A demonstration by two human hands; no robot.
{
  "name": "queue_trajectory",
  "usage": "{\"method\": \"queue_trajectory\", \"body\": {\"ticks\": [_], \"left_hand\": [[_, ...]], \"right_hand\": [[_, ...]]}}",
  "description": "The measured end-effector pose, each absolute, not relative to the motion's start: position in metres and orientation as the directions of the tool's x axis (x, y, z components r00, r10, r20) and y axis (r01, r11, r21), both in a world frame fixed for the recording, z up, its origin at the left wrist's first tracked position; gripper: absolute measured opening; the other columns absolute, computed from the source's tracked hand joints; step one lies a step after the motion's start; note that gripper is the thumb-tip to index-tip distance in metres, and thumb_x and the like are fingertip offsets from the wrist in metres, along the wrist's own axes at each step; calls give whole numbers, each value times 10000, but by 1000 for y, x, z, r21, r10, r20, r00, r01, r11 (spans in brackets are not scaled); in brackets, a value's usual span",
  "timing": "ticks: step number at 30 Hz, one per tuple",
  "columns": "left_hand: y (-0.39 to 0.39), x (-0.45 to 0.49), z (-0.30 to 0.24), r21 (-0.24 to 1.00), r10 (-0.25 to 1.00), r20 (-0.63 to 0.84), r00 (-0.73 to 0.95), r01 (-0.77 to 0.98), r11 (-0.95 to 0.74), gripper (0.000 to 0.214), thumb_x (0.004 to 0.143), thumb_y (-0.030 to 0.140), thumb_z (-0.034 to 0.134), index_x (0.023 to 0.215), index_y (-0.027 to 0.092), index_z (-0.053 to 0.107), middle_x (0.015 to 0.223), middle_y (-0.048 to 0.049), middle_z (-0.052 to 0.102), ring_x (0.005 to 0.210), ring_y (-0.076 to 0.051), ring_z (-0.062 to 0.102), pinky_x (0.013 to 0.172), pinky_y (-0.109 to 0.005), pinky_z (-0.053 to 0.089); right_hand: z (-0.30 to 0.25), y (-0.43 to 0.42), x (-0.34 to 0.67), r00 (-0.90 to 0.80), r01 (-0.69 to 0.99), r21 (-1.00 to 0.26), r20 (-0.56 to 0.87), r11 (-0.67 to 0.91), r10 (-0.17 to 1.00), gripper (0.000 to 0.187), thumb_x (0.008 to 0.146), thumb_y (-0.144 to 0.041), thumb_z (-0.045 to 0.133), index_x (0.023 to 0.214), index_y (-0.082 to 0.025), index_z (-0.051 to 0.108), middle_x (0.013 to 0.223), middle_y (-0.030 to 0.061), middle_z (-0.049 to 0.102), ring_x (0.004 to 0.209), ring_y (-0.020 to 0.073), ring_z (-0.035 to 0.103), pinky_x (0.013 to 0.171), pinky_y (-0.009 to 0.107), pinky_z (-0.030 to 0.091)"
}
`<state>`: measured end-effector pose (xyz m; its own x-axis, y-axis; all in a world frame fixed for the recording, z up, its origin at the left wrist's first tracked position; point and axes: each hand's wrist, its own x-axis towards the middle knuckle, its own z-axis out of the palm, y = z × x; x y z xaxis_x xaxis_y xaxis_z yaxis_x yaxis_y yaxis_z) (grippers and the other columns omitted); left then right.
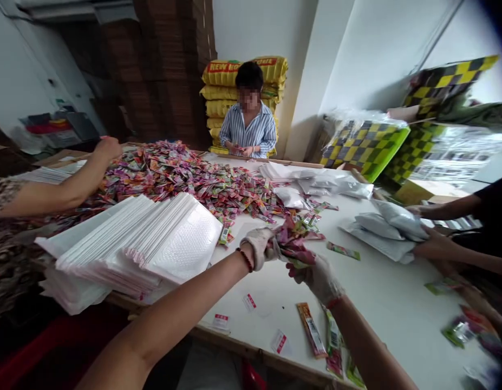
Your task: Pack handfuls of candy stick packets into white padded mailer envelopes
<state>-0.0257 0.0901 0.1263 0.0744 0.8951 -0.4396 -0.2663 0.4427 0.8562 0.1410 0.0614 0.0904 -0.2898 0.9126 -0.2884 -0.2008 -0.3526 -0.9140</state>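
Both my hands wear white gloves and meet over the white table (380, 303). My left hand (259, 245) is closed on a bunch of small colourful sachets (292, 239). My right hand (315, 273) grips the same bunch from below, fingers curled round it. A big heap of the same sachets (181, 176) covers the table's far left. A slanted stack of white bubble mailers (153, 238) lies just left of my left hand.
A person in a striped shirt (248, 130) sits at the far end. Another person's arm (59, 189) reaches in from the left. On the right, someone's hands (431, 246) hold filled white mailers (389, 227). Loose sachets (311, 327) and small labels (249, 301) lie near the front edge.
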Motion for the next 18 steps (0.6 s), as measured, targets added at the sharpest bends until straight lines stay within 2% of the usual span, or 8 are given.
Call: {"method": "queue_trajectory", "body": {"ticks": [2, 4, 6, 8, 10, 13, 16, 18], "left_hand": [[89, -31, 139, 828, 875, -475, 99, -286, 482, 361, 743, 408, 683, 627, 186, 424, 496, 91, 316, 412, -32, 240, 405, -167, 272], [86, -35, 147, 860, 888, -455, 60, -227, 456, 370, 759, 411, 656, 600, 193, 403, 485, 87, 304, 417, -43, 236, 413, -180, 276], [83, -40, 152, 927, 930, -366, -25, -99, 362, 344, 763, 377, 639, 574, 191, 419, 466, 78, 309, 429, -58, 262, 428, -194, 276], [85, -48, 156, 969, 970, -220, -103, 90, 230, 304, 711, 278, 659, 528, 177, 438, 458, 69, 315, 457, -63, 293, 446, -198, 253], [90, -57, 162, 944, 988, -83, -132, 307, 121, 263, 644, 199, 667, 490, 161, 458, 455, 64, 315, 485, -62, 313, 459, -203, 222], [99, -67, 177, 840, 991, 11, -135, 539, 64, 241, 660, 272, 641, 496, 158, 507, 434, 53, 336, 487, -75, 344, 464, -215, 223], [105, -68, 191, 825, 993, -9, -121, 560, 76, 302, 696, 382, 614, 502, 164, 534, 416, 35, 378, 477, -90, 369, 466, -226, 250], [106, -67, 197, 813, 994, -11, -110, 578, 73, 323, 676, 401, 633, 478, 169, 526, 401, 31, 376, 472, -94, 369, 464, -228, 258]], "right_hand": [[109, 69, 137, -314, -155, -925, -288, -348, 905, 358, 673, -466, 677, 826, -148, 618, 635, 67, 677, 485, 167, 620, 381, 225, 405], [120, 73, 136, -314, -70, -947, -277, -314, 908, 296, 662, -424, 675, 767, -159, 598, 582, 46, 657, 445, 153, 597, 363, 215, 393], [127, 77, 138, -296, 33, -964, -263, -265, 918, 239, 655, -386, 660, 673, -170, 558, 490, 18, 605, 377, 129, 537, 333, 204, 352], [134, 82, 141, -279, 61, -975, -222, -214, 934, 253, 675, -397, 623, 597, -186, 507, 418, -8, 539, 325, 100, 455, 314, 197, 305], [145, 87, 146, -266, 56, -984, -175, -166, 948, 298, 707, -424, 587, 553, -198, 467, 376, -25, 480, 306, 81, 387, 310, 195, 259], [165, 92, 150, -276, 107, -991, -102, -75, 956, 331, 726, -427, 573, 515, -200, 457, 342, -33, 428, 303, 70, 336, 322, 200, 230], [180, 93, 149, -323, 76, -997, -7, 19, 946, 364, 752, -438, 541, 488, -203, 453, 330, -28, 412, 310, 75, 337, 344, 216, 245], [186, 95, 148, -314, 121, -993, -27, 11, 949, 368, 741, -421, 561, 467, -205, 444, 321, -24, 407, 301, 76, 331, 341, 223, 228]]}}
